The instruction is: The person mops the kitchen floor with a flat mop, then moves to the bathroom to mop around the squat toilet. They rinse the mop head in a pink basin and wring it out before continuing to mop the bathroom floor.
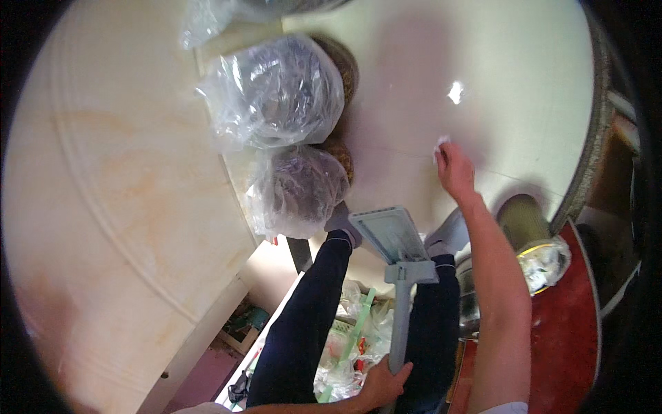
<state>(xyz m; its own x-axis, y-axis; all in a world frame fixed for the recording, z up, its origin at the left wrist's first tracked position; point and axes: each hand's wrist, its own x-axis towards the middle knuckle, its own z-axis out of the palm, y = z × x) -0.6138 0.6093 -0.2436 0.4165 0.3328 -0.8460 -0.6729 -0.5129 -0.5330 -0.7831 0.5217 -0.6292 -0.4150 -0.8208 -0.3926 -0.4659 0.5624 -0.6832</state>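
My left hand (385,384) is wrapped around the grey handle (399,326) of what looks like a flat mop. Its rectangular grey head (390,235) is tilted up between my legs, with the flat underside bare. My right hand (456,171) reaches forward over the pale floor, pinching a small crumpled white tissue or cloth (441,146) in its fingertips. Whether the tissue touches the floor or the mop head is hard to tell; it appears apart from the head.
Two rounded containers (279,93) (307,189) wrapped in clear plastic stand by the wall (129,181). A bin (525,220) with a bag and yellow rim is at right, near a red surface (563,321). Plastic bags (380,331) and a green rack (357,326) lie behind my legs.
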